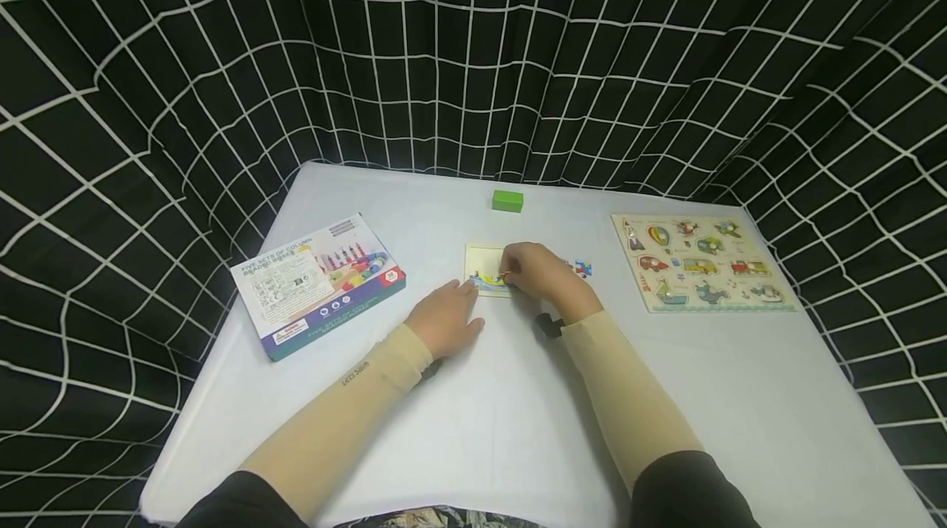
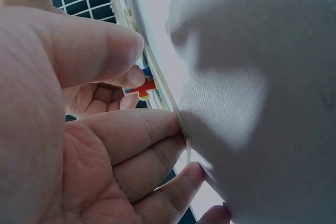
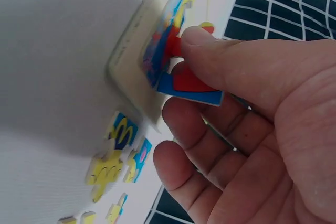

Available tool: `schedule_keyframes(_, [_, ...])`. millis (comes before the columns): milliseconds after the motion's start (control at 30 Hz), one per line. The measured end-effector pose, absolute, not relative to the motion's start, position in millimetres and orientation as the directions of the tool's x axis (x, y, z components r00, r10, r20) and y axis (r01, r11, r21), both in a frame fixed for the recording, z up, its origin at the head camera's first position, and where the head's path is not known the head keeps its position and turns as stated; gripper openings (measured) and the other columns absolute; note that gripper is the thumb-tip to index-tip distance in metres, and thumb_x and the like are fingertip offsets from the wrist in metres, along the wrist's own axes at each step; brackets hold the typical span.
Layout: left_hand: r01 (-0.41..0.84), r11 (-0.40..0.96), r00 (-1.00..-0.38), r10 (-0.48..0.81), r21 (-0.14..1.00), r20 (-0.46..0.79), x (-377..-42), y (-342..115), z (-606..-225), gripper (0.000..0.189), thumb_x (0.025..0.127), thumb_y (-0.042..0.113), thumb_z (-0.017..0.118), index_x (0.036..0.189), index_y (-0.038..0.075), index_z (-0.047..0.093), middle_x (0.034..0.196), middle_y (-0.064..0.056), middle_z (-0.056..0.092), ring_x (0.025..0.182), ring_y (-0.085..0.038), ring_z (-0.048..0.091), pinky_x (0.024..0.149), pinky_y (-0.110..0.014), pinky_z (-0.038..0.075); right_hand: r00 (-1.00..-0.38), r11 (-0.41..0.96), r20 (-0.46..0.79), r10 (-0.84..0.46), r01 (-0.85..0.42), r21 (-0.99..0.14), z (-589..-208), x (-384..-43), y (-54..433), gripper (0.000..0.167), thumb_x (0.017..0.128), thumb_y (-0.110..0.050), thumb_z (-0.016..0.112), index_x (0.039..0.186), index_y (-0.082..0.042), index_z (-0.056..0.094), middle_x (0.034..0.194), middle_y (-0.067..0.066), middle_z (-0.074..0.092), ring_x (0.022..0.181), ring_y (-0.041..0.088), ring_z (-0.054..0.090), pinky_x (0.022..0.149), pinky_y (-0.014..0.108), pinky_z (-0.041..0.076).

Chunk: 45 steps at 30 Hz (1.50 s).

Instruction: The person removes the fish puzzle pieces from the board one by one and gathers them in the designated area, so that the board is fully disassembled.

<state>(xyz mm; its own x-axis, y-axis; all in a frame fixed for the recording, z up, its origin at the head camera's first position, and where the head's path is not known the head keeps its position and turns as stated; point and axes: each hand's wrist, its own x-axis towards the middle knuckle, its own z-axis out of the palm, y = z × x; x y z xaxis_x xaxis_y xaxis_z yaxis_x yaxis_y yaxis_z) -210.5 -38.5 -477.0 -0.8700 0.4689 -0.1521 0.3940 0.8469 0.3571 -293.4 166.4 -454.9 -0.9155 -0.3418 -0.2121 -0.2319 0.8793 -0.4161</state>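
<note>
A small wooden jigsaw tray [image 1: 482, 255] lies mid-table, with joined, colourful pieces along its near side. My right hand [image 1: 538, 271] is over the tray's right part. Between thumb and fingers it pinches a blue-and-red puzzle piece [image 3: 195, 88], close beside the pieces in the tray in the right wrist view. My left hand [image 1: 444, 321] touches the tray's near left corner with its fingertips, the fingers fairly straight and the thumb apart. In the left wrist view, fingers [image 2: 142, 135] rest against the tray's edge. The right hand hides part of the tray in the head view.
Several loose puzzle pieces [image 3: 107, 169] lie right of the tray. A green block [image 1: 507, 201] sits behind it. On the left is a boxed bead set [image 1: 318, 285]; on the right, a vehicle puzzle board [image 1: 703, 265]. A black grid curtain [image 1: 473, 59] hangs around the table.
</note>
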Motion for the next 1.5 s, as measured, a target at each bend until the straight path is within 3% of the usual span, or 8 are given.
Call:
schedule_keyframes(300, [0.401,0.848,-0.867,0.473,0.347,-0.156,-212,-38,-481,0.064,0.112,0.039,0.059,0.16,-0.003,0.051,0.17,-0.018,0.047,0.16,-0.038,0.042,0.133,-0.047,0.036,-0.949,0.85,-0.098,-0.3,-0.219,-0.479,-451,-292,182,0.002,0.104,-0.011,0.073,0.105,-0.01,0.075,0.107,0.01,0.076,0.099,0.028,0.067,0.092,0.046,0.06])
schedule_keyframes(433, [0.395,0.846,-0.866,0.473,0.358,-0.164,-212,-39,-479,0.065,0.112,0.039,0.059,0.16,-0.003,0.05,0.171,-0.017,0.046,0.161,-0.039,0.041,0.134,-0.047,0.035,-0.975,0.846,-0.056,-0.216,-0.158,-0.509,-442,-290,210,0.017,0.109,-0.008,0.064,0.121,-0.005,0.076,0.125,0.016,0.076,0.116,0.035,0.069,0.105,0.054,0.058])
schedule_keyframes(533, [0.386,0.846,-0.867,0.47,0.368,-0.169,-211,-39,-479,0.065,0.112,0.039,0.059,0.161,-0.003,0.049,0.171,-0.018,0.046,0.161,-0.039,0.04,0.134,-0.047,0.034,-0.984,0.857,-0.096,-0.152,-0.083,-0.508,-438,-288,235,0.025,0.112,-0.006,0.057,0.129,-0.003,0.075,0.136,0.019,0.072,0.125,0.037,0.065,0.113,0.057,0.054])
schedule_keyframes(700, [0.381,0.847,-0.867,0.467,0.371,-0.175,-211,-40,-478,0.065,0.112,0.038,0.059,0.161,-0.004,0.049,0.171,-0.018,0.046,0.161,-0.039,0.04,0.135,-0.047,0.034,-0.964,0.879,-0.247,-0.101,0.03,-0.475,-438,-279,273,0.027,0.112,-0.011,0.057,0.131,-0.005,0.076,0.14,0.022,0.069,0.119,0.037,0.062,0.11,0.058,0.054])
schedule_keyframes(833, [0.388,0.845,-0.865,0.472,0.367,-0.172,-211,-40,-476,0.065,0.112,0.039,0.059,0.16,-0.004,0.049,0.171,-0.019,0.046,0.161,-0.039,0.04,0.134,-0.047,0.034,-0.942,0.885,-0.32,-0.098,0.065,-0.461,-440,-273,292,0.024,0.109,-0.012,0.062,0.125,-0.007,0.079,0.139,0.023,0.069,0.12,0.036,0.062,0.11,0.059,0.053])
schedule_keyframes(1000, [0.39,0.845,-0.865,0.472,0.366,-0.171,-210,-40,-473,0.066,0.112,0.038,0.058,0.16,-0.005,0.049,0.171,-0.019,0.046,0.161,-0.04,0.04,0.134,-0.047,0.034,-0.931,0.881,-0.348,-0.108,0.072,-0.467,-448,-273,300,0.015,0.105,-0.012,0.067,0.113,-0.007,0.078,0.123,0.016,0.072,0.113,0.033,0.059,0.101,0.051,0.052])
schedule_keyframes(1200, [0.399,0.84,-0.862,0.48,0.366,-0.161,-211,-41,-474,0.066,0.112,0.038,0.06,0.16,-0.005,0.049,0.17,-0.02,0.046,0.16,-0.04,0.042,0.134,-0.048,0.035,-0.93,0.885,-0.364,-0.052,0.126,-0.449,-455,-272,295,0.013,0.105,-0.015,0.07,0.113,-0.004,0.071,0.119,0.018,0.069,0.109,0.034,0.059,0.098,0.05,0.054])
schedule_keyframes(1500, [0.393,0.838,-0.865,0.477,0.378,-0.158,-211,-39,-476,0.065,0.111,0.038,0.06,0.159,-0.005,0.05,0.17,-0.02,0.047,0.16,-0.041,0.042,0.134,-0.048,0.035,-0.932,0.896,-0.363,0.015,0.173,-0.408,-456,-271,290,0.012,0.105,-0.014,0.069,0.109,-0.004,0.065,0.107,0.016,0.065,0.1,0.032,0.059,0.08,0.039,0.05])
